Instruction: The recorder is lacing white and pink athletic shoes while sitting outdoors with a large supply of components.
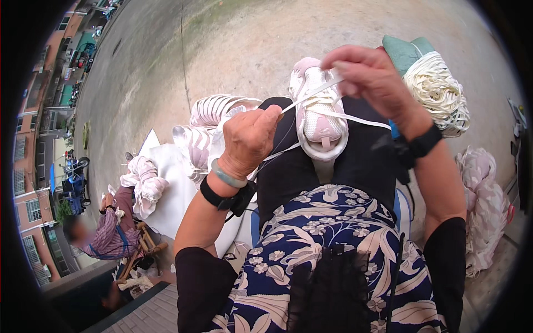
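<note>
A white and pale pink sneaker (323, 134) rests on my lap across my dark trousers, with its rounded toe toward me. White shoelace (311, 98) crosses its eyelets, and one loose end trails to the right over my leg. My left hand (248, 136) is closed left of the sneaker, pinching a length of the lace between thumb and forefinger. That lace runs taut up to my right hand (373, 80), which is above the sneaker's far right side. There the fingers are bent and slightly blurred, with the lace at their tips.
A thick bundle of cream laces (437, 91) lies at the right by green cloth (401, 51). Striped pink-and-white shoe parts (205, 130) are heaped at left on white sheeting (176, 180). Another pink-and-white bundle (478, 205) sits far right. A seated person (114, 230) is at far left.
</note>
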### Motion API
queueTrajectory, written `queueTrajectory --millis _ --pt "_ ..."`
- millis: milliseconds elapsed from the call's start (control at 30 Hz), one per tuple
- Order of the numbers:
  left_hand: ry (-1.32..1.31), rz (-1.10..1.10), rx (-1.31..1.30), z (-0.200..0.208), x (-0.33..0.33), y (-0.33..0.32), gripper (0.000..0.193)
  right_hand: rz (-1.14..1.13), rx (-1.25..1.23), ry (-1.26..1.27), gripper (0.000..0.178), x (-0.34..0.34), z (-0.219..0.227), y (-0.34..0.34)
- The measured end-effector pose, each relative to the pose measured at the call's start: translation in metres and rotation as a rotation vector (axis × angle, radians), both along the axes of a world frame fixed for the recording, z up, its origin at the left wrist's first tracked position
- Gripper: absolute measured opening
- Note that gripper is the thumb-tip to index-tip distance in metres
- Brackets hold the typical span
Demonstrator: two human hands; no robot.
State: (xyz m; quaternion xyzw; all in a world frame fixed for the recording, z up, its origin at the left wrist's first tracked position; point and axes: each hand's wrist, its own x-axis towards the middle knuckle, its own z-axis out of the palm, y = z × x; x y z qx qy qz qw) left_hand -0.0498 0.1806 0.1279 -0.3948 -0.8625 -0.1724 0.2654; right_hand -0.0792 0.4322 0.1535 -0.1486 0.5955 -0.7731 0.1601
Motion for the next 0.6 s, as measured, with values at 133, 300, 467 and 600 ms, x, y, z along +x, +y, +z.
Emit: queueTrajectory --millis 133,300,467,600 --pt "-0.167 0.017 0.035 -0.003 -0.002 0.007 0.013 -0.078 -0.013 0.009 0.022 0.013 0.012 0.036" --pt "-0.232 0.024 0.096 -0.007 -0.008 0.026 0.009 -0.214 -0.406 0.165 0.030 0.023 0.022 0.083" --pt "-0.439 -0.115 0.068 -0.026 -0.005 0.065 0.006 -0.343 -0.499 0.224 0.031 0.024 0.056 0.126" --pt "-0.437 -0.238 0.024 -0.046 -0.011 0.101 0.014 -0.346 -0.486 0.246 0.031 0.031 0.055 0.145"
